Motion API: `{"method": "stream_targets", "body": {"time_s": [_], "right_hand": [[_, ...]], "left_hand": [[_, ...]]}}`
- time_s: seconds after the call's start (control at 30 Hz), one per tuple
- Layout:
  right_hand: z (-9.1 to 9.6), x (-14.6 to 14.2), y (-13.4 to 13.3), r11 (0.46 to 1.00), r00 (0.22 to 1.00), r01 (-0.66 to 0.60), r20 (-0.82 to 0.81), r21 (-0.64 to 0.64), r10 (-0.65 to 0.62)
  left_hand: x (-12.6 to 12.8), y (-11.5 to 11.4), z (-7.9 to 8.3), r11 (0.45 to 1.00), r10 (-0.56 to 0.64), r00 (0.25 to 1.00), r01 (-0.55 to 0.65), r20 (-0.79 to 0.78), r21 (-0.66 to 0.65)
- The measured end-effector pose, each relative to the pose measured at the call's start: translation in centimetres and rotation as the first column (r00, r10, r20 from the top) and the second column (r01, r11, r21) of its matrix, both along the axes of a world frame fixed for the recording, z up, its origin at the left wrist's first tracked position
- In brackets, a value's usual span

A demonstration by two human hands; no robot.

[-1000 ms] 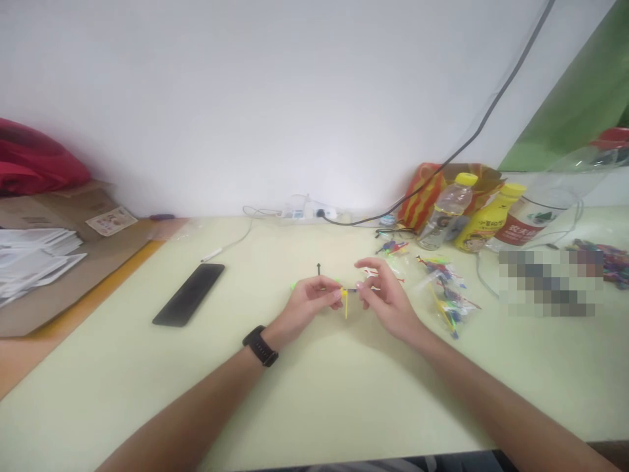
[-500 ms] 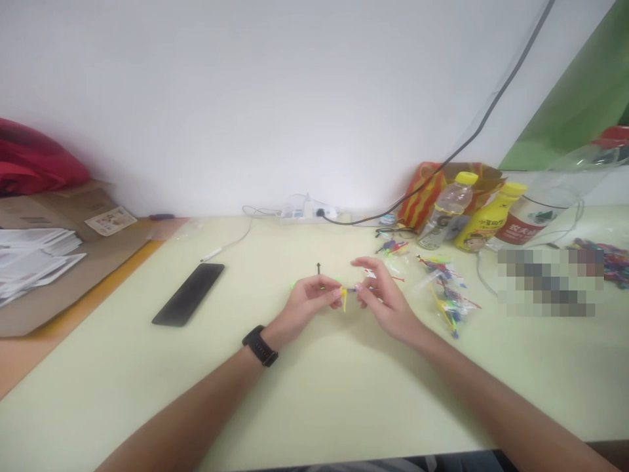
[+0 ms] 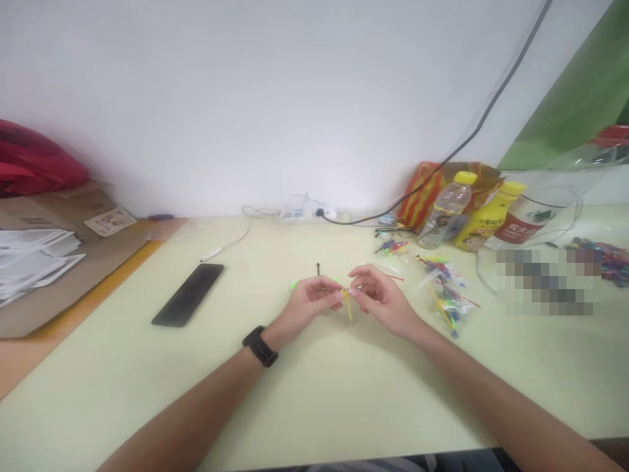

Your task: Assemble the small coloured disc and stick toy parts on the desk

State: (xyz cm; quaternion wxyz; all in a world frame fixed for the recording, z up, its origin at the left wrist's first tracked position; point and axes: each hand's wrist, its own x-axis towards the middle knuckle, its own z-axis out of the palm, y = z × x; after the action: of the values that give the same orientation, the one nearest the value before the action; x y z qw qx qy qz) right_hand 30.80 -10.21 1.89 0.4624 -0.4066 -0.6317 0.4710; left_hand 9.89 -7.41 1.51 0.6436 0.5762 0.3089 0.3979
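My left hand (image 3: 309,303), with a black watch on the wrist, is closed in a pinch on a small toy with a yellow blade (image 3: 347,304) and a green part. My right hand (image 3: 381,296) meets it from the right, fingertips pinched on the same little toy. Both hands hover just above the pale green table (image 3: 314,387) at its middle. A thin black pin (image 3: 318,268) stands just behind the left hand.
A black phone (image 3: 188,294) lies to the left. Clear bags of coloured toy parts (image 3: 445,292) lie to the right. Bottles (image 3: 447,210) and a power strip (image 3: 307,211) line the back wall. Cardboard and papers (image 3: 34,259) sit far left.
My right hand has closed in towards the left one, its fingers curling onto the small toy. The yellow blade has tilted slightly. The left hand has stayed put.
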Motion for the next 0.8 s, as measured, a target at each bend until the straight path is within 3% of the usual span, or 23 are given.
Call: {"method": "stream_targets", "body": {"time_s": [0.33,0.53,0.67,0.73,0.8], "right_hand": [[0.2,-0.2,-0.1,0.999,0.992,-0.047,0.119,0.027,0.044],[0.7,0.8,0.7,0.998,0.995,-0.026,0.096,0.055,0.021],[1.0,3.8,2.3,0.958,0.961,0.237,0.105,0.162,-0.255],[1.0,5.4,3.0,0.899,0.886,0.376,0.195,0.225,-0.42],[0.8,6.6,3.4,0.87,0.786,0.404,0.38,0.283,-0.489]], "left_hand": [[0.2,-0.1,-0.3,0.997,0.068,0.996,-0.067,-0.053,0.026],[0.4,-0.4,-0.2,0.975,0.118,0.98,-0.084,-0.158,0.204],[0.1,-0.5,-0.4,0.841,0.352,0.873,-0.137,-0.337,0.524],[-0.1,-0.4,-0.7,0.765,0.415,0.828,-0.093,-0.377,0.637],[-0.3,-0.2,-1.0,0.718,0.426,0.809,-0.028,-0.406,0.696]]}}
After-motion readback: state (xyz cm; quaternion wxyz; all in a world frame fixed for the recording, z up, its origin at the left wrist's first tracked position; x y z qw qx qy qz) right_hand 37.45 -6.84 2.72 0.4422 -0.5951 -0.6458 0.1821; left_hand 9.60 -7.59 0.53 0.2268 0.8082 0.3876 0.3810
